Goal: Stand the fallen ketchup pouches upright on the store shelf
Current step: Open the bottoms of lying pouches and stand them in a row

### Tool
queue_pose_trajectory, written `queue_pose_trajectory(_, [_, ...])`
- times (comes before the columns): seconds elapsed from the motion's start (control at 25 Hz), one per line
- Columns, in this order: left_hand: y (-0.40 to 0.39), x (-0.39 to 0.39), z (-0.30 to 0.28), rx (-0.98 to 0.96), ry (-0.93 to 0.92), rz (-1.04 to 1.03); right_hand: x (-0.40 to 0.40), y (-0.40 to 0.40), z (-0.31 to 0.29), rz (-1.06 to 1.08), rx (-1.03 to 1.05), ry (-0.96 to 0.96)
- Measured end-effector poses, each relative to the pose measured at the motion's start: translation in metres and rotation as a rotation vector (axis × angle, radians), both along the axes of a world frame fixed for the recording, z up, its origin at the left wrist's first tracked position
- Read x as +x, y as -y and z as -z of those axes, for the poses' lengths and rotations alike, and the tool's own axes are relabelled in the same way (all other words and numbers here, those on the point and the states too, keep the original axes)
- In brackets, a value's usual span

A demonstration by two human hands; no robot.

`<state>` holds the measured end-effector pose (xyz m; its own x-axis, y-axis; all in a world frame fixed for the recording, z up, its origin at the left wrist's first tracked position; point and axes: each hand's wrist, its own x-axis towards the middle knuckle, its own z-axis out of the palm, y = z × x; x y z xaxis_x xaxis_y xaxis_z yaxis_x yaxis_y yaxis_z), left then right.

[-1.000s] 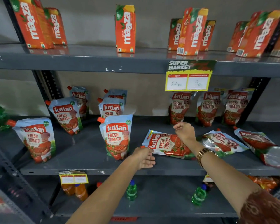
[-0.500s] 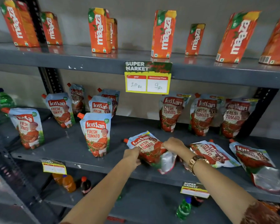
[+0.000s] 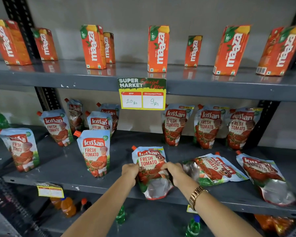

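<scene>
A Kissan ketchup pouch (image 3: 149,159) is tilted up at the front middle of the grey middle shelf (image 3: 61,165), spout at its top left and silver base toward me. My left hand (image 3: 130,170) grips its left side and my right hand (image 3: 173,169), with a gold watch on the wrist, grips its right side. Two more pouches lie flat to the right: a near pouch (image 3: 214,168) and a far-right pouch (image 3: 265,175). Several pouches stand upright, among them a front-left pouch (image 3: 95,153) and a back pouch (image 3: 175,124).
Maaza juice cartons (image 3: 158,48) stand along the top shelf. A price tag (image 3: 142,94) hangs from its front edge. Dark uprights (image 3: 263,124) frame the rack. Green bottles (image 3: 192,226) and orange bottles (image 3: 67,206) sit on the lower shelf.
Both hands closed on the flat middle pouch and tipped it up from lying to nearly upright. The camera has shifted right and closer.
</scene>
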<state>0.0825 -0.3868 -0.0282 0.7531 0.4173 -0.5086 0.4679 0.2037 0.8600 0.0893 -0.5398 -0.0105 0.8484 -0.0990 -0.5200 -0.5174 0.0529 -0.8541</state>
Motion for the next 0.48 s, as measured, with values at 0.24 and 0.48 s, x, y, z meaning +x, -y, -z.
queue_pose_trajectory(0.24, [-0.003, 0.009, -0.038, -0.063, 0.301, 0.011, 0.002, -0.014, -0.028, 0.077, -0.01, 0.295])
queue_pose_trajectory(0.48, [-0.015, 0.015, -0.041, 0.095, 0.374, 0.161, 0.001, -0.018, -0.013, 0.121, -0.316, 0.462])
